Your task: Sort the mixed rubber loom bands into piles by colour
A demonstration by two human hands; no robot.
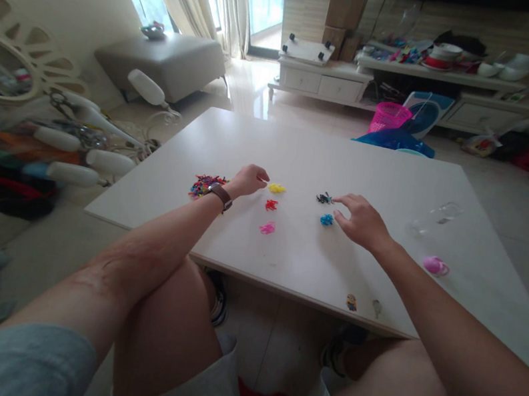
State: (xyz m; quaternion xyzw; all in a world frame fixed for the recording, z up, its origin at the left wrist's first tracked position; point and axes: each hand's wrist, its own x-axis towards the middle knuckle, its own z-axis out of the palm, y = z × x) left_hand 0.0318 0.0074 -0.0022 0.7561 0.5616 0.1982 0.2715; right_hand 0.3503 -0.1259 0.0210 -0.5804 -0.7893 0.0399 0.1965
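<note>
My left hand [248, 180], with a brown-strapped watch on its wrist, hovers between a mixed heap of small coloured pieces [203, 184] and a small yellow pile [276, 188]. Its fingertips point at the yellow pile, slightly apart, and nothing shows between them. My right hand [361, 221] is open beside a black pile [324, 198] and a blue pile [326, 220]. Its index finger is close to the black pile, its thumb close to the blue one. A red pile [271, 205] and a pink pile [267, 227] lie below the yellow. The pieces are too small to name.
On the right of the white table [311, 158] lie a clear plastic bottle or jar [436, 220] and a pink-purple object [436, 266]. A small yellow figure sticker [352, 302] is near the front edge. A pink basket [390, 118] stands beyond the table.
</note>
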